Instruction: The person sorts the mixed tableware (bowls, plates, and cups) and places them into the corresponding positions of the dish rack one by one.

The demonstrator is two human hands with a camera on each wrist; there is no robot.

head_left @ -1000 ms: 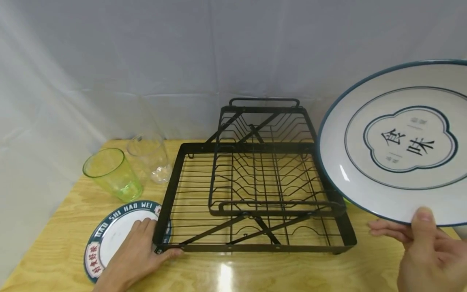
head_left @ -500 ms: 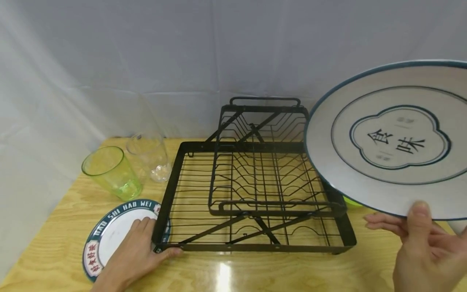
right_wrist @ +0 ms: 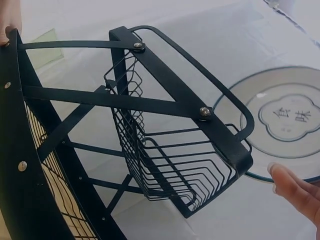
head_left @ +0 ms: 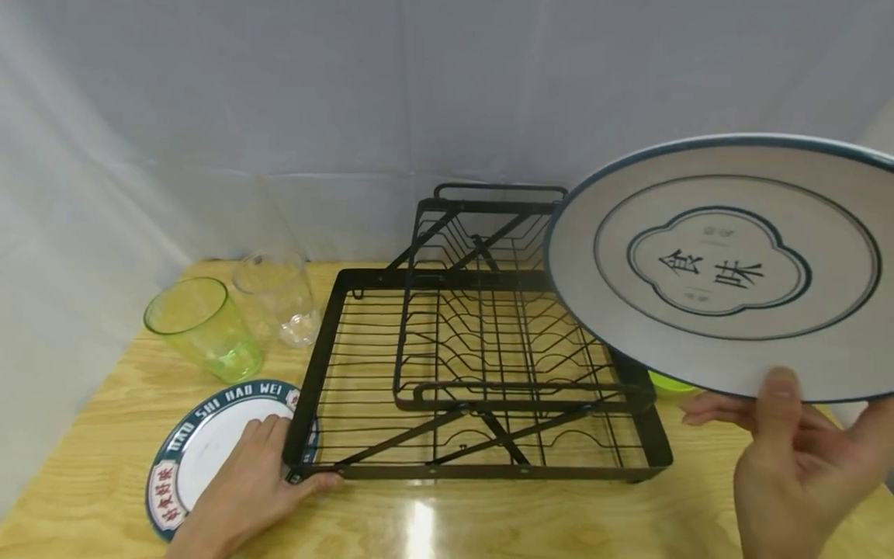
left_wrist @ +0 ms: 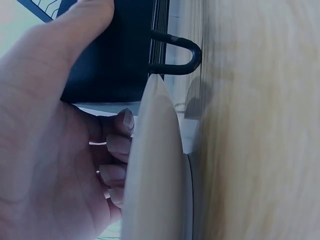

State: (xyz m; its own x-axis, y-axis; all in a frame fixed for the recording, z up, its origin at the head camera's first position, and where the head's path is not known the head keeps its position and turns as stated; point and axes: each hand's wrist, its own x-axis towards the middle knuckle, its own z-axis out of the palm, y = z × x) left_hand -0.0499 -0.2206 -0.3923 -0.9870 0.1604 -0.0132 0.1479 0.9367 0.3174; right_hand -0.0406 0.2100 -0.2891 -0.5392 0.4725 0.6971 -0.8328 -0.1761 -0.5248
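Head cam looks down from the front; both wrist cams sit close, all 3 sharing the black wire dish rack [head_left: 482, 365].

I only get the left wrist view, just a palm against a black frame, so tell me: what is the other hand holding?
Observer: The right hand holds a large round white plate with a dark teal rim by its near edge, thumb on top.
Operator: Where is it relative to the rack?
Observer: In the air, over the right side of the black wire dish rack.
Operator: Anything else around?
Observer: A green translucent cup and a clear cup stand left of the rack on the wooden table.
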